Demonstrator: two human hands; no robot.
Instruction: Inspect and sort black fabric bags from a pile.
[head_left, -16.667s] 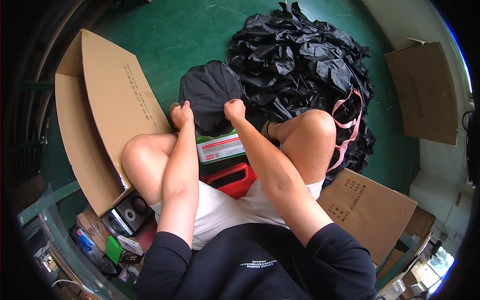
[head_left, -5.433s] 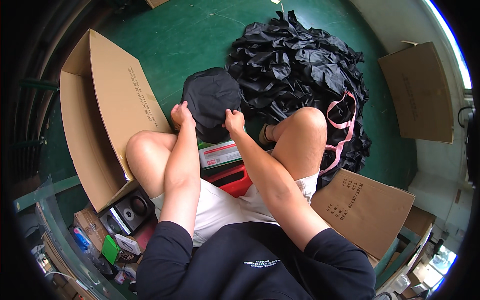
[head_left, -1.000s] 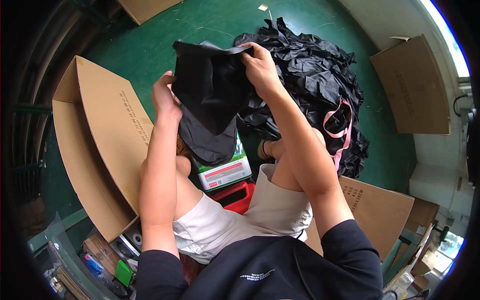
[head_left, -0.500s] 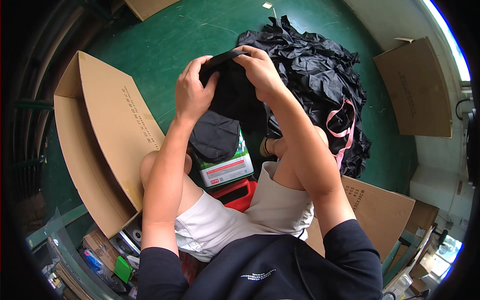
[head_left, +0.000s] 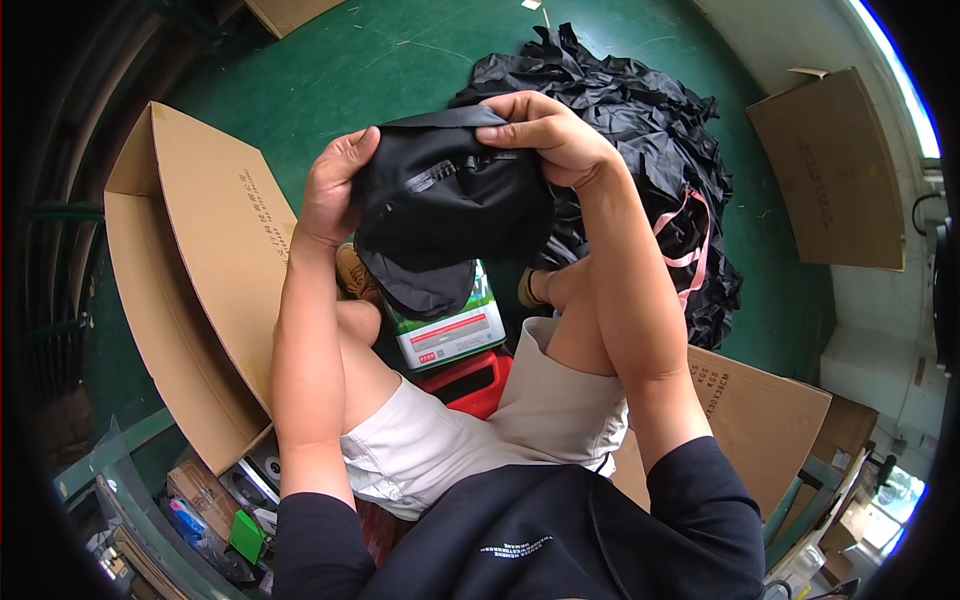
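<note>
Between my two hands is a piece of smooth black fabric (head_left: pixel 455 205) with a folded upper edge and a small light marking, spread out in front of me. My left hand (head_left: pixel 337 185) pinches its left side, thumb up, the other fingers partly hidden. At the upper right edge my right hand (head_left: pixel 548 135) grips it between thumb and fingers. Just below, a second black fabric piece (head_left: pixel 420 290) with a rounded end lies on a white and green box-shaped container (head_left: pixel 455 338) between my legs.
A large heap of crumpled black fabric (head_left: pixel 640 130) with a pink strap (head_left: pixel 700 255) covers the green floor ahead right. An open cardboard box (head_left: pixel 215 220) stands at left; other cardboard boxes (head_left: pixel 835 170) are at right. Something red (head_left: pixel 480 385) sits below the container.
My hands have moved apart, the left one going left and down. The fabric held between them has opened out wider and flatter, its marking now showing.
</note>
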